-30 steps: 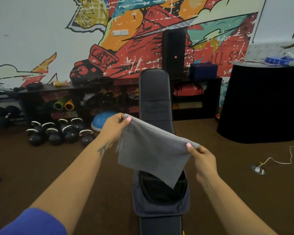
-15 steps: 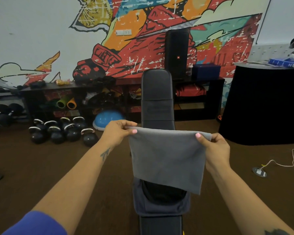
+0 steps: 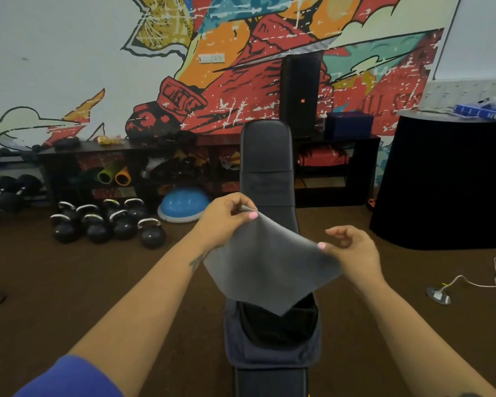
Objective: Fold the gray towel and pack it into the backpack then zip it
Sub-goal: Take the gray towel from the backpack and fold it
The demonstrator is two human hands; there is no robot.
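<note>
The gray towel hangs in the air in front of me, folded and tilted, its lowest corner pointing down over the backpack. My left hand pinches its upper left corner. My right hand pinches the right corner between thumb and fingers, lower than the left. The dark blue-gray backpack lies on the black bench right below the towel, its main compartment unzipped and gaping; the towel hides the top of the opening.
Several kettlebells and a blue balance dome sit on the brown floor at left. A low black shelf runs along the mural wall. A black-draped round table stands at right, with a white cable on the floor.
The towel went from level and stretched wide to tilted, with my right hand dropping lower and closer to me. My left hand stayed up.
</note>
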